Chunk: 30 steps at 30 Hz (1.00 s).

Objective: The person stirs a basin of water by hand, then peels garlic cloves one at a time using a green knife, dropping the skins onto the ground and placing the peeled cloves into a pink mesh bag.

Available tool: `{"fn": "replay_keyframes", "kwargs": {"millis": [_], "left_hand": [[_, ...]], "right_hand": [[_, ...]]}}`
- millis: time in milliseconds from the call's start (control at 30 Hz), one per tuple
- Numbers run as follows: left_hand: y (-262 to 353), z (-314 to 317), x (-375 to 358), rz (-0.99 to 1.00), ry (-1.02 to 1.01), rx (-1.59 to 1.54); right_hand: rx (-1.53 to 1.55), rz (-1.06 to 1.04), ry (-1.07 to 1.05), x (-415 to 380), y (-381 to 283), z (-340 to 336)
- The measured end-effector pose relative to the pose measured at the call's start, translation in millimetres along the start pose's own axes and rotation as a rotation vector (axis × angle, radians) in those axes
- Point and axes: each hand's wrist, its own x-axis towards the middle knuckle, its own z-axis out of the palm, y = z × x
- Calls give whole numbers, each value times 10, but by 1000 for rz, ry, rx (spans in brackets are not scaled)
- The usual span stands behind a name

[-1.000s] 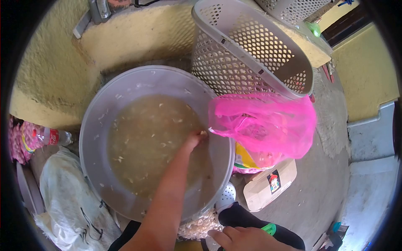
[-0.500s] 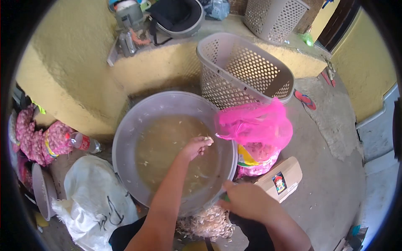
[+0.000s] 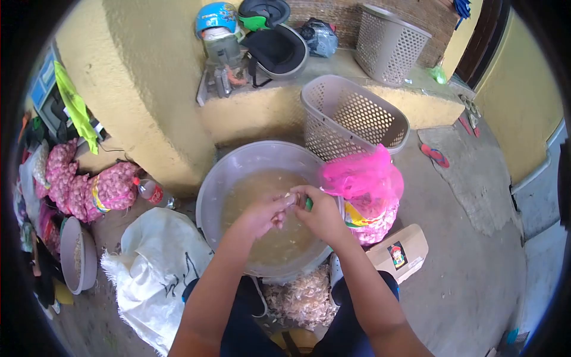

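Observation:
Both of my hands meet above a wide grey basin (image 3: 209,178) of cloudy water with pale bits floating in it. My left hand (image 3: 264,215) is closed, pinching a pale garlic clove (image 3: 289,199) in its fingertips. Close against it, my right hand (image 3: 319,209) curls around a small green-handled knife (image 3: 308,204); the blade cannot be made out. Right of the basin stands a pink net bag (image 3: 372,220) of garlic. A heap of papery peels (image 3: 303,300) lies on the floor between my legs.
A lattice basket (image 3: 357,122) stands behind the basin, and a second grey basket (image 3: 389,50) is on the ledge with helmets (image 3: 276,50). At left are a white sack (image 3: 157,250), a bottle (image 3: 154,191) and filled net bags (image 3: 113,185). A cardboard box (image 3: 410,250) sits right.
My right hand has moved up and left from the basin's near right rim to meet my left hand. The view has shifted, showing more on the left and along the ledge.

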Motion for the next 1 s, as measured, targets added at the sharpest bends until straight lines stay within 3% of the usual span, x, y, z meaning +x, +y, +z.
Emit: {"fn": "replay_keyframes", "kwargs": {"millis": [67, 233, 333, 533, 633, 733, 767, 867, 933, 1000], "left_hand": [[8, 12, -241, 18, 55, -80], [-61, 55, -366, 110, -107, -326], [-99, 119, -256, 149, -168, -436], [36, 183, -103, 240, -126, -355], [32, 220, -17, 269, -53, -173], [36, 221, 24, 217, -57, -170], [41, 206, 21, 189, -77, -204], [128, 173, 34, 282, 229, -337], [151, 22, 86, 315, 346, -544], [131, -129, 127, 295, 410, -739]], "right_hand": [[116, 62, -58, 6, -87, 8], [544, 260, -70, -109, -79, 122], [647, 263, -23, -92, -43, 168], [641, 338, -19, 68, -119, 31], [284, 257, -46, 75, -144, -12], [251, 185, -12, 83, 61, 19], [278, 262, -34, 59, 90, 14], [283, 471, -160, -20, 179, -50], [187, 603, -332, -61, 346, -75], [226, 608, -460, -4, 448, -176]]}}
